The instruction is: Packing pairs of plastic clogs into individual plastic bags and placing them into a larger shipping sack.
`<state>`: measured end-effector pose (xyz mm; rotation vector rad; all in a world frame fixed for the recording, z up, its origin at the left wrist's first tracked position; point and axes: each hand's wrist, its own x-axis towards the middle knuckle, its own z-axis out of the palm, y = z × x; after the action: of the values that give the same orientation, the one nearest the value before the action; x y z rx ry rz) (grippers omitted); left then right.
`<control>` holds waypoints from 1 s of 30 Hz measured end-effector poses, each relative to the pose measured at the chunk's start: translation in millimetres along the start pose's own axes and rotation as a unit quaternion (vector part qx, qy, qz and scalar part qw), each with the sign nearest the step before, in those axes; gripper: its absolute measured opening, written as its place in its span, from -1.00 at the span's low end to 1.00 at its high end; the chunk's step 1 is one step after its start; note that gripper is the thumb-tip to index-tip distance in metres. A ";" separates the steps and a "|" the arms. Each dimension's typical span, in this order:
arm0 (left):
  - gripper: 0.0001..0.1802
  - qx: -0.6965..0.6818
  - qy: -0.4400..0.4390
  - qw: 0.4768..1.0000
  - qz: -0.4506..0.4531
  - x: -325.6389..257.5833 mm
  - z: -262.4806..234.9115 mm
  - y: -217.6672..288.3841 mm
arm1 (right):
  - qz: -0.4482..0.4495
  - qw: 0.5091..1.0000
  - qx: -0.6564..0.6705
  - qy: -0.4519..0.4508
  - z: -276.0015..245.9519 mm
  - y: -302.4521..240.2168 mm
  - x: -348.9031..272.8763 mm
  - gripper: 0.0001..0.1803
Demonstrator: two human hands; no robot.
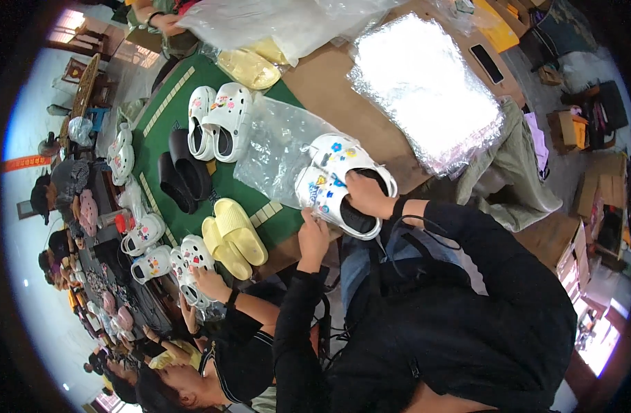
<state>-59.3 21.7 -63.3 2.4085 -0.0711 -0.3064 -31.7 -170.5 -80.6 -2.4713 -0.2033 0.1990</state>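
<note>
A pair of white clogs (327,184) with blue, yellow and other colourful charms lies at the near edge of the table. My right hand (368,195) grips the nearer clog, its fingers at the foot opening. Beside that clog's toe, my left hand (314,237) has its fingers drawn together; whether they pinch the bag's edge or the clog's rim is hard to see. A clear plastic bag (271,148) lies flat, reaching up to the clogs' toes.
White clogs (229,120), black shoes (173,182) and yellow slides (234,234) stand on the green mat (209,76). Shiny clear bags (426,82) are stacked at the far right, near a phone (486,64). At left, a co-worker's hand (211,283) holds charm-covered clogs (193,258).
</note>
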 end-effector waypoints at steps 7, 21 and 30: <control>-0.79 0.128 -0.032 0.976 0.170 56.8 -17.1 25.6 | -0.133 0.987 -0.092 -0.005 4.1 9.9 1.1 -0.51; -0.87 0.338 -0.054 0.923 0.173 140.4 32.3 87.5 | 0.156 0.982 0.107 0.024 -62.0 80.8 -24.4 -0.60; -0.90 0.374 -0.139 0.895 0.201 161.9 35.0 98.6 | 0.287 0.877 0.357 0.147 -94.4 100.7 -30.6 -0.66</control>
<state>92.6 -96.9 -56.8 2.9834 -0.9638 -0.4907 -33.7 -311.0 -66.0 -1.7193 0.6384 0.1101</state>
